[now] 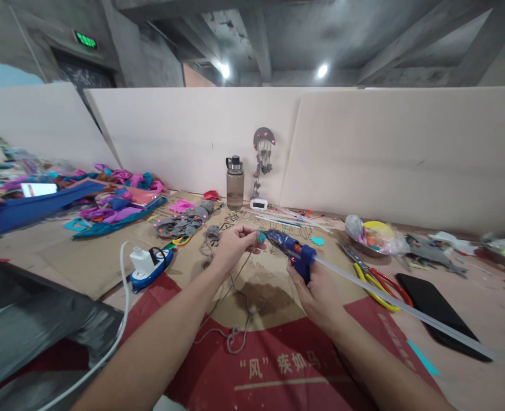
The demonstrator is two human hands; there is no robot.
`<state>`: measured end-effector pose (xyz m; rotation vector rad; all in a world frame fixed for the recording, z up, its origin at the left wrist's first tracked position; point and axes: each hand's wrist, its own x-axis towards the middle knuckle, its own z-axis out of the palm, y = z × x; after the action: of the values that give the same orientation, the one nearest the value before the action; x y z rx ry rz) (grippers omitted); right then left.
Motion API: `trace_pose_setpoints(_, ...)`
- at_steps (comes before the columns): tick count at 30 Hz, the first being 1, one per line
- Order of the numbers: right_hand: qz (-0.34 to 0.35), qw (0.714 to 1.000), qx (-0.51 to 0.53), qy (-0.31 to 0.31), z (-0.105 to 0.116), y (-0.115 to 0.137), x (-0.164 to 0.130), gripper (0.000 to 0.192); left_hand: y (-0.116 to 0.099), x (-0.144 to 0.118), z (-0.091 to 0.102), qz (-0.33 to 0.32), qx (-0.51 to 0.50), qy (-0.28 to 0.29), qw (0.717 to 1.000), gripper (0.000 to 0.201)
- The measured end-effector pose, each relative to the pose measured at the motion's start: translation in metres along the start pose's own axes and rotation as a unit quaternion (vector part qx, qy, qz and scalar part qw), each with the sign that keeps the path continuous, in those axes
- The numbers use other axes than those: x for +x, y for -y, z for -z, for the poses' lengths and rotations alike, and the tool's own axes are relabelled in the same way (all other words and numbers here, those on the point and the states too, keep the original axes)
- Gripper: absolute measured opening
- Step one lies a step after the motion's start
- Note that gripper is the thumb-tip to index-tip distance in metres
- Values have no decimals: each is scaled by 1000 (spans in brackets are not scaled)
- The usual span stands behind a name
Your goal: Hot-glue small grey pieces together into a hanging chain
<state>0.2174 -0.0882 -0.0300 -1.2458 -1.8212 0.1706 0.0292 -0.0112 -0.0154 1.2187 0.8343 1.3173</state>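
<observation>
My left hand [235, 245] pinches a small teal piece [261, 235] between thumb and fingertips. Wrapped round the handle of a blue hot glue gun [303, 258] is my right hand [319, 291]. The gun's nozzle points left and meets, or nearly meets, the teal piece. Out of its back runs a long translucent glue stick [385, 289], reaching over to the right. Grey yarn [234, 341] trails in loops below my left hand across the red and brown cardboard [287, 394]. Whether the yarn is joined to the teal piece I cannot tell.
A blue power strip [152, 275] with a white cable stands left. Yellow and red scissors [375, 279] and a black phone [441, 314] lie right. Behind are a water bottle [235, 185], a small white clock [259, 204] and a bowl [364, 242]. A person's leg shows at left.
</observation>
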Motion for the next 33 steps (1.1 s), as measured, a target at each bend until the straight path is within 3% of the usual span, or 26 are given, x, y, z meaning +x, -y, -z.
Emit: trace_pose_setpoints(33,9,1000,-11,-11,0,1,0,27,-2,-1,1,-8,6,-6,1000,33)
